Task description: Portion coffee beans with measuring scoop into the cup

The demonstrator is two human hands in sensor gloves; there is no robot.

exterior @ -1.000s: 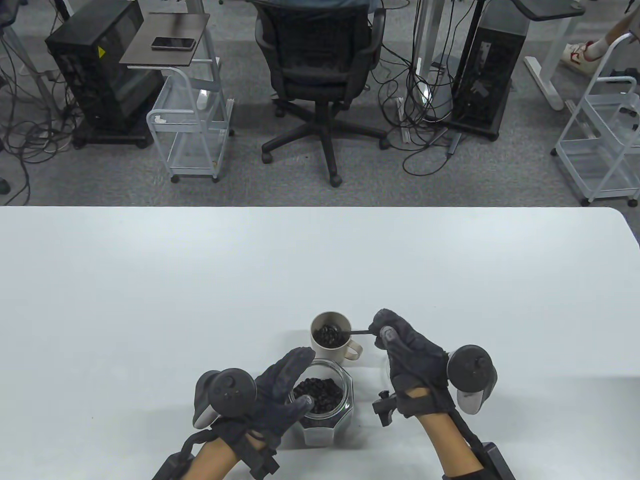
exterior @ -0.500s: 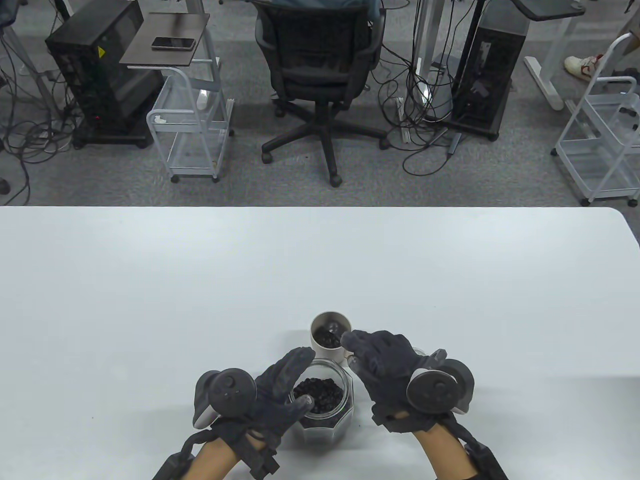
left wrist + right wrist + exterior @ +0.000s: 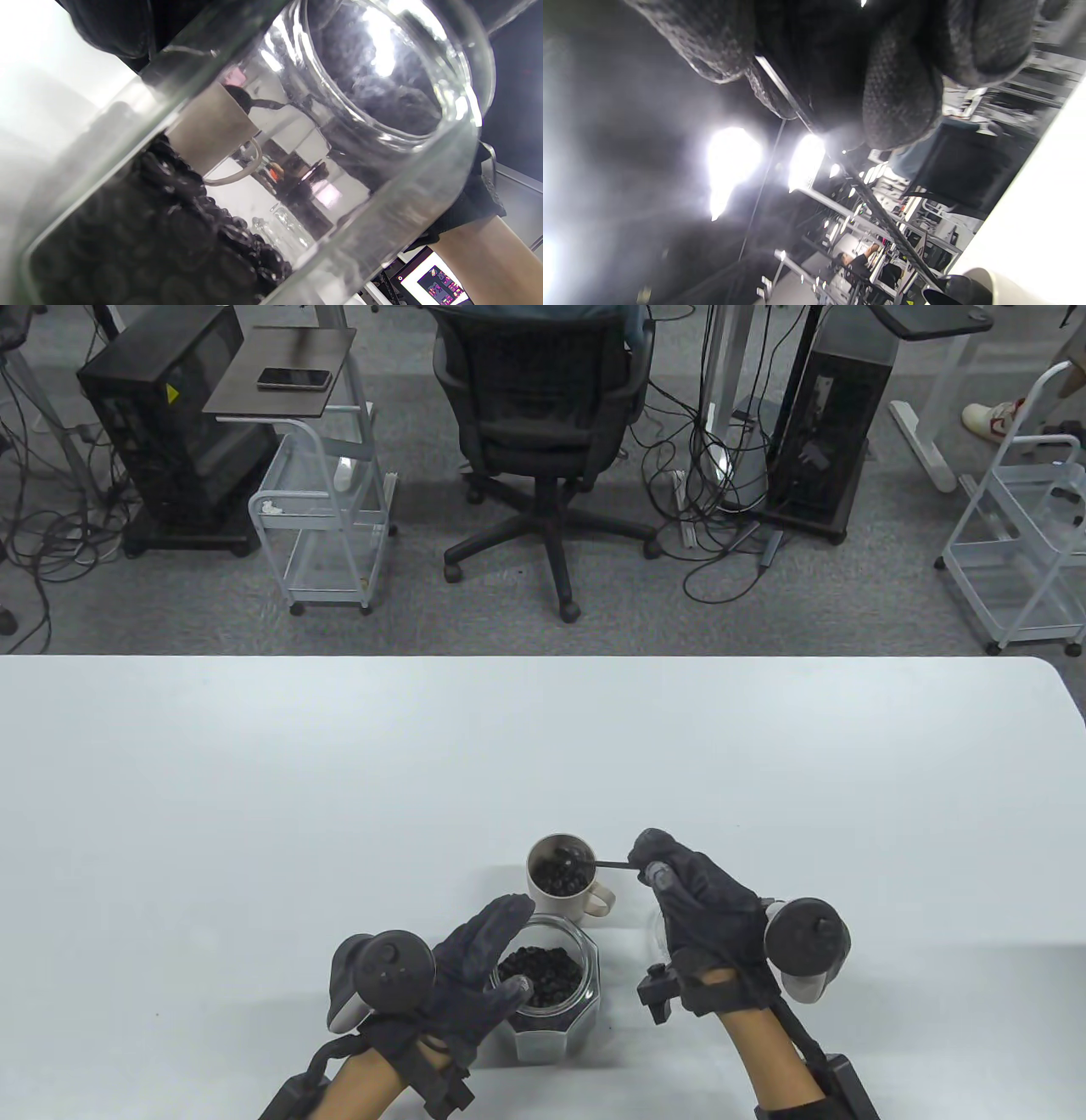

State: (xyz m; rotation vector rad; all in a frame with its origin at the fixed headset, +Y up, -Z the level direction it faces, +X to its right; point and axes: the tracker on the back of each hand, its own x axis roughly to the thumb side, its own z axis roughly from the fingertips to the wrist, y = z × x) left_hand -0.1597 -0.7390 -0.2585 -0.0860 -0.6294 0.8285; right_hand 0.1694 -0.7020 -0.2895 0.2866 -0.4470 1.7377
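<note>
Two hands busy, table view: left hand wraps glass jar of beans, fingers curled round its side; right hand pinches thin scoop by handle end, bowl over cup, beans already inside.

Left wrist view: mostly jar wall, beans piled low. Glass likely heavy, slick, breakable, so hold by body.

Right wrist view: fingertips clamped on handle. Scoop looks light and stiff, beans roll easily.

No readable labels anywhere.

Beyond my white table lay grey carpet. A black office chair faced its far edge, flanked by white wire carts, black computer towers, and tangled cables.
</note>
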